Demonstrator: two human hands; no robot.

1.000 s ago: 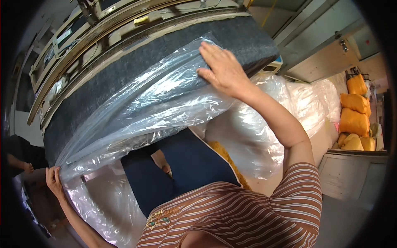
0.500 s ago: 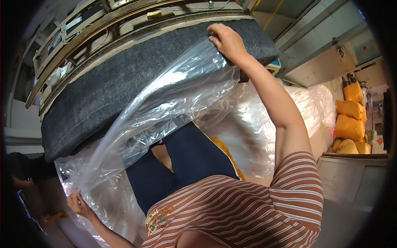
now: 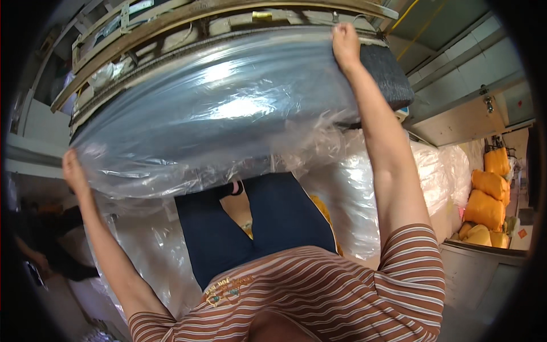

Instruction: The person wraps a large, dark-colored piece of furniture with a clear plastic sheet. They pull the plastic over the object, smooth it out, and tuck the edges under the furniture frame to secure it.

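A clear plastic sheet (image 3: pixel 228 108) is stretched between my two hands over a long bench padded in dark grey cloth (image 3: pixel 387 74). My left hand (image 3: pixel 74 171) grips the sheet's left end beside the bench's left edge. At the upper right, my right hand (image 3: pixel 346 45) is closed on the opposite end, near the bench's far edge. The sheet's near part hangs in folds over the front of the bench, above my knees. Light glares off its middle.
A worn wooden rail (image 3: pixel 188 12) runs along the bench's far side, with a small yellow object (image 3: pixel 262 16) behind it. More clear plastic (image 3: pixel 353 194) is heaped around my legs and to the right. Orange bundles (image 3: pixel 484 211) are stacked farther right. A person's arm (image 3: pixel 34 253) shows at lower left.
Both hands have moved away from me, the left one far up from the lower left. The sheet, a narrow slanting strip before, now spreads wide across the padded bench.
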